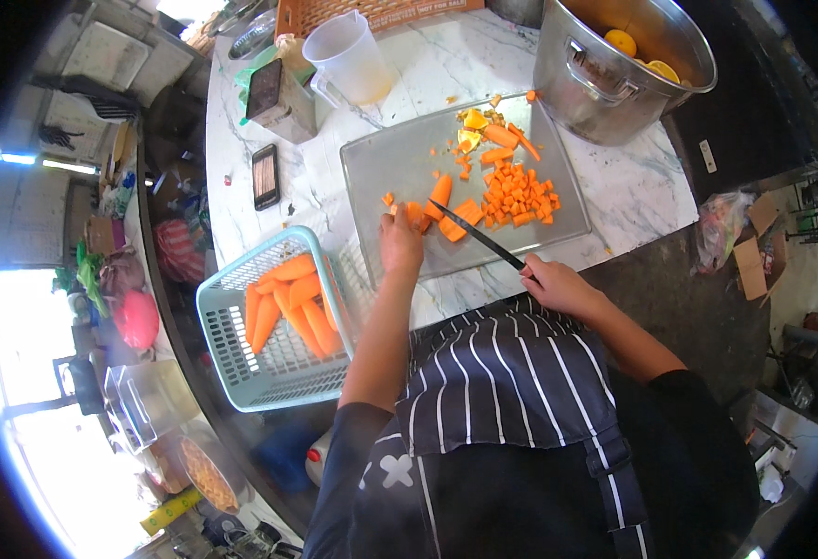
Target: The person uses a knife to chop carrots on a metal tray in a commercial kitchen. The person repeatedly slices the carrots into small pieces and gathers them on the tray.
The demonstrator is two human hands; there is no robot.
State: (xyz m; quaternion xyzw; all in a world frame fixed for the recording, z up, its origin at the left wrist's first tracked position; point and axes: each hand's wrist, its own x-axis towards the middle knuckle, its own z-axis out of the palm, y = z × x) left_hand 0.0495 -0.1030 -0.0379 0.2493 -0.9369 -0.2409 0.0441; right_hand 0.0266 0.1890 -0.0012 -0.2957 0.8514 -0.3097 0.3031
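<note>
My right hand (555, 285) is closed round the handle of a dark-bladed knife (485, 238). The blade reaches left over the cutting board (376, 166), its tip at a peeled carrot piece (439, 192). My left hand (401, 244) is closed on a carrot chunk (415, 216) at the board's left part, the fingers partly covering it. Between knife and board lie thick carrot slices (461, 222). To their right is a heap of diced carrot (519, 196). Farther back are carrot scraps and yellow citrus pieces (469, 138).
A light-blue basket (211, 321) of peeled carrots (288, 296) stands at the left front. A phone (265, 177), a metal tin (283, 104) and a plastic jug (348, 61) are on the marble-patterned table. A large steel pot (584, 88) with oranges stands back right, beside an orange crate (381, 13).
</note>
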